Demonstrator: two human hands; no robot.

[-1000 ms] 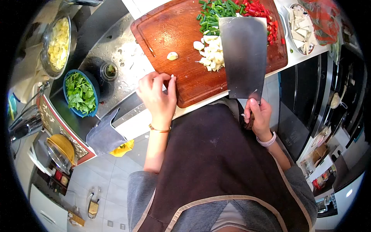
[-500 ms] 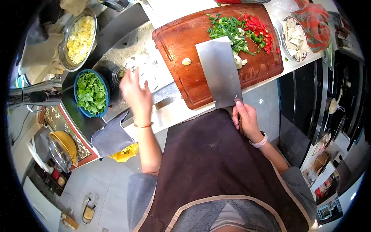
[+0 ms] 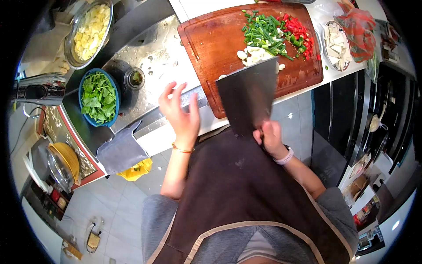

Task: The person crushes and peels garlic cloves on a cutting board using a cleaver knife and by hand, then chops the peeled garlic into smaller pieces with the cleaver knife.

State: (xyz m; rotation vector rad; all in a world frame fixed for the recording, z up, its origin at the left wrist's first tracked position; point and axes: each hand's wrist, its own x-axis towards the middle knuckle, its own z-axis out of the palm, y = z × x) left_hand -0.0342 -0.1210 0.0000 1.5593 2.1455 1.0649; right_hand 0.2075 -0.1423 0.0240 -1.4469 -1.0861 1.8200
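My right hand [image 3: 270, 137] is closed round the handle of a broad cleaver [image 3: 248, 94], whose blade hangs over the front edge of the wooden cutting board [image 3: 211, 48]. Left of it, my left hand [image 3: 181, 110] is raised near the counter edge, fingers apart and holding nothing. Chopped garlic [image 3: 256, 56] lies on the board just beyond the blade, which hides part of that area. Behind the garlic are cut green onions [image 3: 263, 33], with red chili pieces [image 3: 295, 26] and a few green pepper pieces [image 3: 298, 42] to their right.
A blue basin of leafy greens [image 3: 98, 97] sits in the sink at left, beside the drain [image 3: 134, 78]. Further back is a metal bowl of yellowish pieces [image 3: 91, 33]. A plate of white slices [image 3: 336, 46] stands right of the board, near a red plastic bag [image 3: 358, 33].
My left hand left the board's corner, swung over toward the sink, then came back partway. The cleaver moved left and toward my body, uncovering more of the onions and chilies.
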